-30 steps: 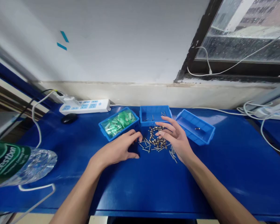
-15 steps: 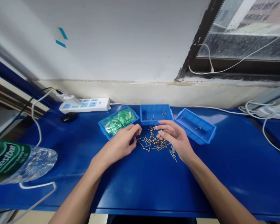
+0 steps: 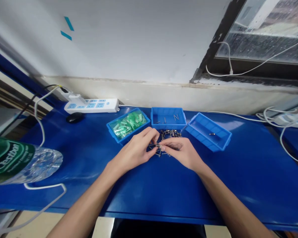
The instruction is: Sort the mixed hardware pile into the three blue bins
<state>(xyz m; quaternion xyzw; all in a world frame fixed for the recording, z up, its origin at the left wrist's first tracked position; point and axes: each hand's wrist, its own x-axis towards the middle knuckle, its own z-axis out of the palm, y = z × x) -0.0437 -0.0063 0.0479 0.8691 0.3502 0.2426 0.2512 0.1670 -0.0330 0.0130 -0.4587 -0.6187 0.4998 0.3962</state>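
Observation:
My left hand (image 3: pixel 139 148) and my right hand (image 3: pixel 182 150) meet low over the blue table, their fingertips nearly touching. Between them are thin metal screws (image 3: pixel 159 152); the fingers of both hands are closed on small screws there, partly hidden. Behind the fingers lies a heap of shorter metal pieces (image 3: pixel 172 133). A blue bin (image 3: pixel 169 126) with a few screws stands behind the heap. To its left is a bin of green packets (image 3: pixel 129 123), and to its right a tilted-looking blue bin (image 3: pixel 208 140) holds one small metal piece (image 3: pixel 212 134).
A large water bottle (image 3: pixel 22 160) is at the left. Near the wall lie a white power strip (image 3: pixel 96 105) and a black mouse (image 3: pixel 74 117). White cables (image 3: pixel 270 119) run along the right and back. The table's front edge (image 3: pixel 159 218) is near me.
My right hand has moved left and down, away from the heap, to meet my left hand. My left hand has shifted slightly right. The view has shifted a little.

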